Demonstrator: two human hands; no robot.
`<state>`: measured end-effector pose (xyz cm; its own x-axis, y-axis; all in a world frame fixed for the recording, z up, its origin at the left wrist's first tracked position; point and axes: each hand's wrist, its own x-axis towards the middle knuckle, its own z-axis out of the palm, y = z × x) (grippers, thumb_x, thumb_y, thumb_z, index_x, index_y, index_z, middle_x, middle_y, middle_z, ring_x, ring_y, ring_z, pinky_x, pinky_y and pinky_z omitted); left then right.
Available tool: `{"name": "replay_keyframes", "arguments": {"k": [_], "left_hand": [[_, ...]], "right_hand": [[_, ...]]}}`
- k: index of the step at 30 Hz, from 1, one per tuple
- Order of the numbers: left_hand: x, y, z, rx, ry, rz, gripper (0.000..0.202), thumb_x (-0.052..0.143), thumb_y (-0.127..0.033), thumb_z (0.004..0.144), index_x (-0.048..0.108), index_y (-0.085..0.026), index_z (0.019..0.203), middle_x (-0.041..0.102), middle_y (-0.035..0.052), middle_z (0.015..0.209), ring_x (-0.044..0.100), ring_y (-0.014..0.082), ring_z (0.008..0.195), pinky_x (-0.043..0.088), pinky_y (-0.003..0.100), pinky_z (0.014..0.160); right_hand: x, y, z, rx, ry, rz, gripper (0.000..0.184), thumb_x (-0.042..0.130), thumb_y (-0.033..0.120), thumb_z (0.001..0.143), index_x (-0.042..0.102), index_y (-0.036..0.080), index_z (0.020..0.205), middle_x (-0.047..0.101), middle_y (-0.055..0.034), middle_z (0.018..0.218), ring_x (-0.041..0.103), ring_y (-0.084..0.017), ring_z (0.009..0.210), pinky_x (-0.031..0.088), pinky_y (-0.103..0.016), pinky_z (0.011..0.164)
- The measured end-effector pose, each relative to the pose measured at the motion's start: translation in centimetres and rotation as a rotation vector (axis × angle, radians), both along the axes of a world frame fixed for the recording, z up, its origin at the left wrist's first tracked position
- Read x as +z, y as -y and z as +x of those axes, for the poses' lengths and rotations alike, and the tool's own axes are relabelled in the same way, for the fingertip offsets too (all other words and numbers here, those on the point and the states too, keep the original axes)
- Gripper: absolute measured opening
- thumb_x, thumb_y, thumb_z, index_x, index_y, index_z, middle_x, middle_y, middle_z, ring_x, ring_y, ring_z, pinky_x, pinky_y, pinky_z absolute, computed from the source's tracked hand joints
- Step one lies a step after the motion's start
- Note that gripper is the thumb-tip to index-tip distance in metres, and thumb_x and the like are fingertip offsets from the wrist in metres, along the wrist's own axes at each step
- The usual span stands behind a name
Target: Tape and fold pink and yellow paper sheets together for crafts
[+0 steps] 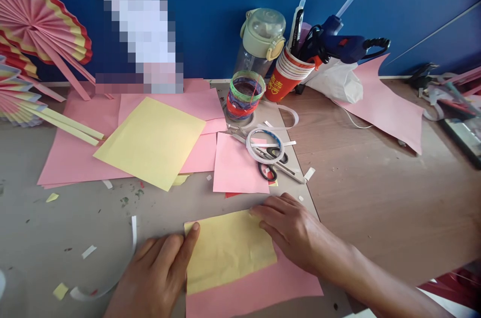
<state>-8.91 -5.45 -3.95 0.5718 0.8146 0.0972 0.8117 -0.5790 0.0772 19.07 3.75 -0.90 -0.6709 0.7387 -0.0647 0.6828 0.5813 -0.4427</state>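
A yellow sheet of paper (229, 253) lies over a pink sheet (255, 295) at the table's front, their upper edges nearly lined up. My left hand (158, 268) is closed at the yellow sheet's left edge, its thumb pressed on the upper left corner and its other fingers curled. At the upper right corner, my right hand (289, 228) closes its fingers on the yellow sheet's edge. Beyond the hands are a small pink square (235, 163), scissors (267, 170), a utility knife (287, 170) and a tape roll (248, 150).
A yellow square (150, 142) rests on larger pink sheets (71, 157). Folded paper fans (41, 12) stand at left. Against the blue partition are a clear bottle (263, 32), a wound tape stack (244, 102) and red paper cups (281, 77) holding pens and a glue gun (341, 45).
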Motion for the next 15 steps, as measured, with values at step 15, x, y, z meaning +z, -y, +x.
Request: {"name": "replay_keyframes", "arguments": {"k": [15], "left_hand": [[0.3, -0.3, 0.1, 0.003, 0.029, 0.043, 0.058, 0.034, 0.002, 0.079, 0.040, -0.005, 0.136, 0.054, 0.0057, 0.082, 0.051, 0.0178, 0.069, 0.040, 0.034, 0.069]], "right_hand": [[-1.1, 0.0, -0.9, -0.275, -0.073, -0.095, 0.016, 0.047, 0.010, 0.085, 0.059, 0.020, 0.091, 0.064, 0.0002, 0.073, 0.052, -0.016, 0.063, 0.038, -0.028, 0.063]]}}
